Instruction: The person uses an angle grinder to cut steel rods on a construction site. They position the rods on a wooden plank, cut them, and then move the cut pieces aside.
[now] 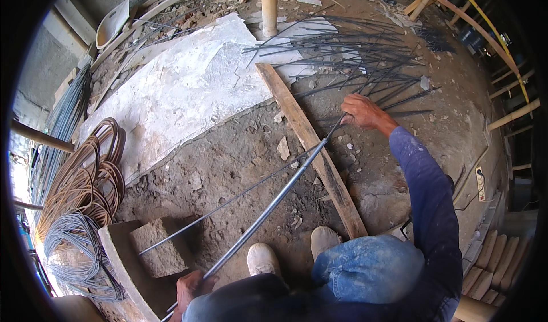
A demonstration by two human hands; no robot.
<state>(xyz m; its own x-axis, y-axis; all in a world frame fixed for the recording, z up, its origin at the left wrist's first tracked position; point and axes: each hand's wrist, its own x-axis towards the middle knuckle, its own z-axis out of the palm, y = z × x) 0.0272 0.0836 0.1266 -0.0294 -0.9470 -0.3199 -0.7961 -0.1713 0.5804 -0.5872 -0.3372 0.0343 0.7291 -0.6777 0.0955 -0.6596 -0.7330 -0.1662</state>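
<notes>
A long silvery metal pipe (268, 212) slants from the lower left up toward the middle. My left hand (189, 289) is closed around its lower end, beside my knee. At the upper end, my right hand (362, 112) pinches a thin dark steel rod that meets the pipe's tip; whether it runs inside the pipe or alongside cannot be made out. Another thin rod (222, 206) stretches from a rough concrete block (162, 248) toward the pipe's upper part. Beneath the pipe's tip lies a wooden plank (311, 145) on the dirt.
Cut steel rods (365, 65) lie scattered beyond my right hand. Coils of rusty bar (97, 173) and grey wire (77, 250) stand at the left. A bamboo post (269, 8) rises at the back beside a pale sheet (188, 82). A power strip (480, 184) is at right.
</notes>
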